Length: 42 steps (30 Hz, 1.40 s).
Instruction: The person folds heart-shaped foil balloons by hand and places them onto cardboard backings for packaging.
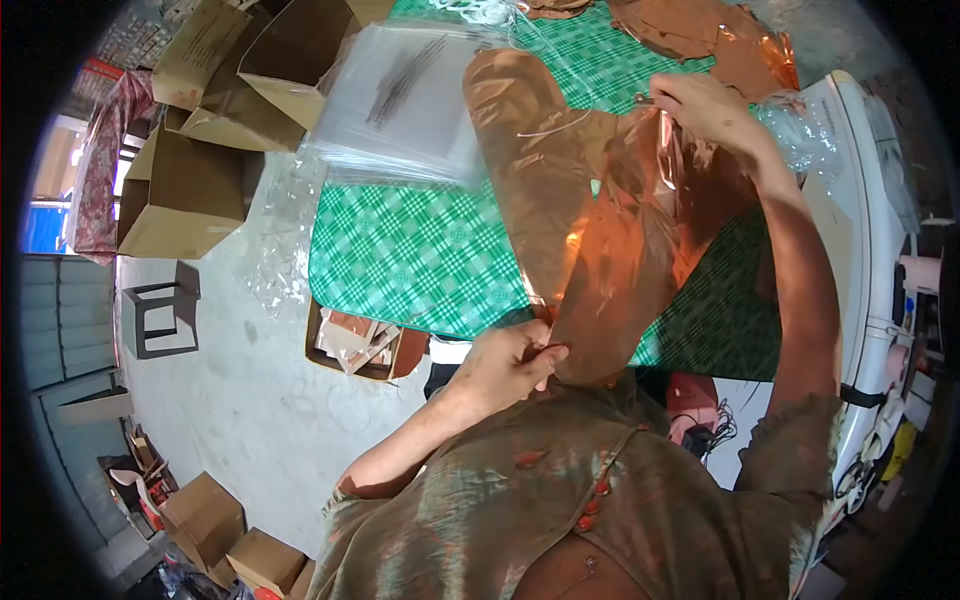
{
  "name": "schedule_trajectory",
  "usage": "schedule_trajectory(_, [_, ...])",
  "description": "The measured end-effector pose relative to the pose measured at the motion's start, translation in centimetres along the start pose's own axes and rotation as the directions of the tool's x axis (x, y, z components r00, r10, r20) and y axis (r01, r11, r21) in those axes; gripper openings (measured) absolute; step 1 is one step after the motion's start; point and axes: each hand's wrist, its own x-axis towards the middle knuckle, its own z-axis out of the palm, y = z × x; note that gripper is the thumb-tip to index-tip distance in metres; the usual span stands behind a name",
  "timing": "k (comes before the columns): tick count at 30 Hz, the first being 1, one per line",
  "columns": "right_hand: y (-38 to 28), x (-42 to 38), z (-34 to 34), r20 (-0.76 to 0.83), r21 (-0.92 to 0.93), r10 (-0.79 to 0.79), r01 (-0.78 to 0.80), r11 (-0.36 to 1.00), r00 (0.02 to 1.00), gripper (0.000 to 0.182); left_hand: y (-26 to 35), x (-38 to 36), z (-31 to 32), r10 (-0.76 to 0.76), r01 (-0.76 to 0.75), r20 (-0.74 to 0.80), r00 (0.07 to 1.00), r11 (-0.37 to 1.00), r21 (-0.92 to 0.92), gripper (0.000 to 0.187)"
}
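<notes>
A large copper-coloured foil sheet (pixel 620 270), with rounded lobes, spreads over the green checked tablecloth (pixel 400 255). My left hand (pixel 505 365) pinches its near edge between thumb and fingers, close to my body. At the upper right, my right hand (pixel 705 110) has closed its fingers on another part of the foil, which is creased below them. A thin white string (pixel 555 127) lies across the foil. Beside the foil's upper left part is a stack of clear plastic sleeves (pixel 385 95).
More copper foil pieces (pixel 665 28) lie at the table's far side. Crumpled clear plastic (pixel 800 135) is at the right, by a white appliance (pixel 860 200). Open cardboard boxes (pixel 195 190) stand at the left. A box of scraps (pixel 365 345) sits below the table edge.
</notes>
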Motion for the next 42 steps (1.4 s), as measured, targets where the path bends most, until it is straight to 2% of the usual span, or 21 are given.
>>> schedule_trajectory(3, [-0.3,1.4,1.3,-0.101,-0.039,-0.064,0.061,0.997,0.993,0.020,0.2,0.2,-0.4,-0.037,0.040,-0.036,0.999,0.997,0.062,0.022])
schedule_trajectory(4, [-0.3,2.3,2.0,-0.104,-0.081,-0.034,0.025,0.996,0.994,0.021,0.4,0.1,-0.5,-0.029,0.033,-0.049,0.998,0.997,0.070,0.022])
schedule_trajectory(7, [0.0,3.8,2.9,-0.169,-0.017,-0.070,0.068,0.998,0.983,0.021,0.9,0.0,-0.7,-0.012,0.019,-0.075,0.997,0.995,0.095,0.024])
schedule_trajectory(10, [-0.2,4.6,3.1,-0.192,-0.034,-0.103,0.098,0.995,0.976,0.021,0.8,0.0,-0.9,-0.009,0.017,-0.075,0.997,0.993,0.117,0.028])
schedule_trajectory(14, [-1.2,4.7,3.0,-0.126,-0.079,-0.048,0.038,0.996,0.991,0.021,0.3,0.1,-0.8,0.020,-0.003,-0.097,0.995,0.984,0.175,0.029])
schedule_trajectory(16, [-1.3,4.3,3.4,-0.133,-0.057,-0.060,0.053,0.997,0.989,0.021,0.1,0.0,-0.9,0.057,-0.025,-0.112,0.992,0.963,0.268,0.029])
schedule_trajectory(19, [-1.3,4.6,2.9,-0.028,-0.056,-0.023,0.021,0.998,0.999,0.021,-0.1,0.1,-1.9,0.165,-0.094,-0.134,0.977,0.900,0.427,0.027])
schedule_trajectory(21, [-1.5,4.7,2.9,-0.075,-0.059,-0.054,0.049,0.997,0.996,0.020,0.6,0.3,-3.5,0.276,-0.161,-0.163,0.947,0.848,0.504,0.026])
schedule_trajectory(22, [-1.6,4.8,3.0,-0.100,-0.060,-0.069,0.063,0.996,0.993,0.020,1.8,0.7,-4.4,0.270,-0.117,-0.214,0.939,0.835,0.538,0.028])
schedule_trajectory(25, [-1.6,5.4,2.9,-0.034,-0.101,-0.040,0.036,0.994,0.999,0.021,4.6,3.9,-7.9,0.480,-0.177,-0.294,0.826,0.716,0.675,0.020])
schedule_trajectory(27, [-2.0,5.2,2.5,-0.001,-0.103,-0.013,0.013,0.995,1.000,0.019,6.6,7.9,-10.3,0.741,-0.302,-0.248,0.623,0.521,0.798,0.018])
schedule_trajectory(29, [-1.8,5.4,2.9,0.041,-0.105,0.024,-0.020,0.994,0.999,0.019,8.4,12.9,-12.7,0.742,-0.240,-0.257,0.620,0.491,0.837,0.026])
schedule_trajectory(30, [-1.9,5.8,3.0,0.073,-0.100,0.070,-0.063,0.993,0.995,0.019,9.6,15.1,-13.8,0.771,-0.274,-0.208,0.602,0.444,0.853,0.030])
schedule_trajectory(31, [-2.0,5.8,3.0,0.055,-0.097,0.067,-0.061,0.993,0.996,0.019,10.8,17.1,-14.6,0.796,-0.305,-0.159,0.584,0.396,0.866,0.035])
schedule_trajectory(34, [-1.9,5.6,3.5,0.023,-0.101,0.057,-0.055,0.993,0.998,0.017,12.3,23.5,-16.1,0.787,-0.195,-0.114,0.607,0.286,0.938,0.037])
schedule_trajectory(37, [-1.5,5.6,4.4,0.024,-0.142,0.023,-0.020,0.990,0.999,0.010,12.5,28.0,-15.6,0.782,-0.168,0.022,0.623,0.107,0.980,0.040])
schedule_trajectory(38, [-1.3,5.5,4.7,-0.005,-0.117,0.005,-0.005,0.993,1.000,0.009,12.5,28.7,-15.4,0.750,-0.172,0.079,0.657,0.047,0.984,0.034])
schedule_trajectory(41, [-1.2,5.0,5.1,-0.077,-0.054,-0.038,0.034,0.998,0.996,0.007,13.2,29.7,-15.1,0.738,-0.178,0.148,0.659,-0.038,0.983,0.027])
schedule_trajectory(42, [-1.2,4.9,5.0,-0.094,-0.043,-0.045,0.041,0.998,0.995,0.006,13.2,30.1,-15.3,0.762,-0.184,0.161,0.627,-0.056,0.981,0.020])
